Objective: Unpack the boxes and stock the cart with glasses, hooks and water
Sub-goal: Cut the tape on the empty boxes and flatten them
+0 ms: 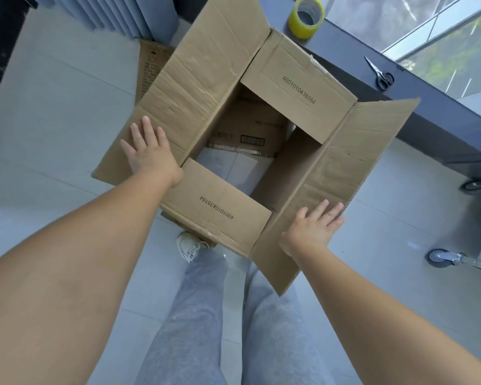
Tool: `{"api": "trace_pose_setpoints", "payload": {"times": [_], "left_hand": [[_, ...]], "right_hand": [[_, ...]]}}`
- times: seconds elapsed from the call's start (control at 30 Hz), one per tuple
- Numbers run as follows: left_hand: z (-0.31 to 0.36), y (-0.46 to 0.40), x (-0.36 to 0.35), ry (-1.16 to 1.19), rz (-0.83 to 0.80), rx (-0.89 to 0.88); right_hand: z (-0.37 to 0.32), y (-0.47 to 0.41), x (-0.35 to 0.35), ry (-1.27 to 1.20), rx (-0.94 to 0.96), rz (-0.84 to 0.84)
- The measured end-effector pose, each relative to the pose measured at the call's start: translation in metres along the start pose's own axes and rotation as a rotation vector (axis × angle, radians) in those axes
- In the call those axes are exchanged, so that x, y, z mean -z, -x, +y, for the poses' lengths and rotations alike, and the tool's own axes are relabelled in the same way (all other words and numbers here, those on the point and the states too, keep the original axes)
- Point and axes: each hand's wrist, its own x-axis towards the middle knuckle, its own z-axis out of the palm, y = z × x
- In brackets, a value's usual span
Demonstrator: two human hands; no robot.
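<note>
A large brown cardboard box (297, 87) stands on the floor in front of me with all its flaps spread open. My left hand (147, 151) lies flat with straight fingers on the left flap. On the right flap my right hand (311, 229) presses with spread fingers near the flap's near edge. Deep inside the box I see a smaller brown carton (250, 129) with a barcode label, and a white package (233, 168) in front of it. Neither hand holds anything.
A grey ledge (350, 59) runs behind the box, with a roll of yellowish tape (306, 18) and scissors (381, 75) on it. Cart castor wheels (439, 257) show at the right edge. A flat cardboard piece (150, 65) lies at the left rear. My shoe (188, 245) touches the box.
</note>
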Motion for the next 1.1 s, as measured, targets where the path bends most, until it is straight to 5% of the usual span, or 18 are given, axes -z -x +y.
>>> {"api": "trace_pose_setpoints", "payload": {"times": [0.17,0.33,0.47,0.7,0.83,0.97,1.1], "left_hand": [[0.045,0.027,-0.02,-0.009,0.11,-0.018],[0.086,0.041,-0.037,-0.029,0.087,-0.088],[0.124,0.028,-0.033,0.079,0.079,-0.165],[0.145,-0.009,-0.01,0.204,0.169,-0.001],[0.1,-0.033,0.007,0.221,0.359,0.149],[0.098,-0.044,0.009,0.191,0.257,0.109],[0.136,-0.047,0.005,0.218,0.23,0.13]], "right_hand": [[-0.012,-0.017,0.048,0.122,-0.01,-0.068],[-0.014,-0.052,0.094,-0.032,0.107,0.133],[-0.016,-0.09,0.132,-0.163,0.24,0.096],[-0.006,-0.145,0.173,0.154,0.408,0.136],[0.035,-0.147,0.149,0.217,0.48,0.207],[0.072,-0.13,0.085,0.382,0.472,0.361],[0.053,-0.116,0.046,0.413,0.322,0.153]]}}
